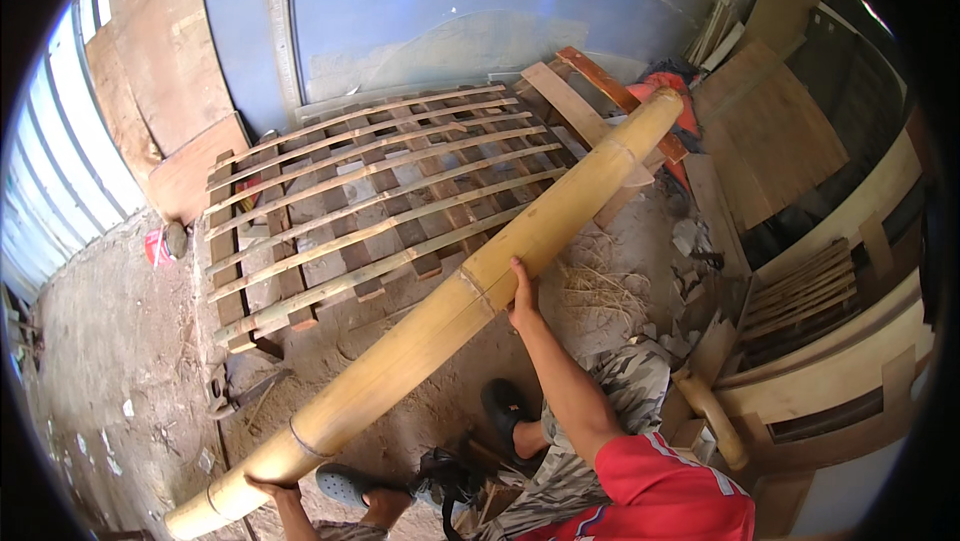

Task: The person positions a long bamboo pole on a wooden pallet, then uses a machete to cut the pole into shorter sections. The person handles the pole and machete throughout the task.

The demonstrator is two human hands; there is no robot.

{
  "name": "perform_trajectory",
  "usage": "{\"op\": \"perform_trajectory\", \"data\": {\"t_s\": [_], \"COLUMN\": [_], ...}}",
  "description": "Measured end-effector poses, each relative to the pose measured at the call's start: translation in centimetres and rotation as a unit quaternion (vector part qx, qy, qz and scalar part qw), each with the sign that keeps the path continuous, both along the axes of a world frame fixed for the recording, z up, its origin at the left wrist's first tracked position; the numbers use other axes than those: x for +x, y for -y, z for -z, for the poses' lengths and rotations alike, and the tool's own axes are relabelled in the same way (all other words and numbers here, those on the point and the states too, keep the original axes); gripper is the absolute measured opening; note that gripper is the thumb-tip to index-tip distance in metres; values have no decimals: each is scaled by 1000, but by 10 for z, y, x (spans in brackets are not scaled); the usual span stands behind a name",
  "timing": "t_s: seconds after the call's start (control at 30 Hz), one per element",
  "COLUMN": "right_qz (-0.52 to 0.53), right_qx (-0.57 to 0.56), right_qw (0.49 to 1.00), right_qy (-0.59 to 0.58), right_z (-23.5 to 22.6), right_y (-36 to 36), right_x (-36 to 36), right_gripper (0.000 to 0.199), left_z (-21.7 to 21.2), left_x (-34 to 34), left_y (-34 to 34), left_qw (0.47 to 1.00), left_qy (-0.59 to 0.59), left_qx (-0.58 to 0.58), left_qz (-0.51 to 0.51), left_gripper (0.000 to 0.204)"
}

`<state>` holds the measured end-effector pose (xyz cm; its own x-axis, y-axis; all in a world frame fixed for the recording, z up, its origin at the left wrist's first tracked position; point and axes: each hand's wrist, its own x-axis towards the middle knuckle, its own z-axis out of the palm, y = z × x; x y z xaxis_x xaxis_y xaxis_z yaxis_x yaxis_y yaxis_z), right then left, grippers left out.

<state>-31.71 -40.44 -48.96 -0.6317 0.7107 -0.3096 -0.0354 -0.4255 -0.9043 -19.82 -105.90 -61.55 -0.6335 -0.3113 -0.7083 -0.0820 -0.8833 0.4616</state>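
A long, thick yellow bamboo pole [400,353] slants across the view, from the lower left to the upper right. My right hand [522,299] grips its near side around the middle, thumb along the top and the other fingers mostly hidden. Closer to the pole's lower left end, my left hand [277,491] holds it from the near side, with its fingers largely out of sight beneath. Beyond the pole, a frame of crossed wooden slats [370,271] lies low over the dirt floor.
Wooden planks [565,96] rest under the pole's far end. Plywood sheets [770,131] lean at the right, above slatted wood pieces [800,291] and a short bamboo piece [712,421]. A red-and-white container [158,247] stands at left. My clogs [340,484] are close below the pole.
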Motion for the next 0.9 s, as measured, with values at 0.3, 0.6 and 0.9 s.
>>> {"op": "perform_trajectory", "data": {"t_s": [0.3, 0.6, 0.9], "right_qz": [-92, -152, -149], "right_qx": [-50, -51, -44], "right_qw": [994, 987, 987], "right_qy": [-14, 20, -46], "right_z": [-10, 1, -3], "right_y": [0, -22, -76], "right_x": [17, 23, 5], "right_gripper": [84, 113, 81], "left_z": [0, 0, 1], "left_x": [-7, -9, -8], "left_y": [-100, -166, -212], "left_qw": [999, 992, 982], "left_qy": [-13, -110, -180], "left_qx": [-25, -66, 5], "left_qz": [32, -4, -56], "left_gripper": [110, 92, 85]}}
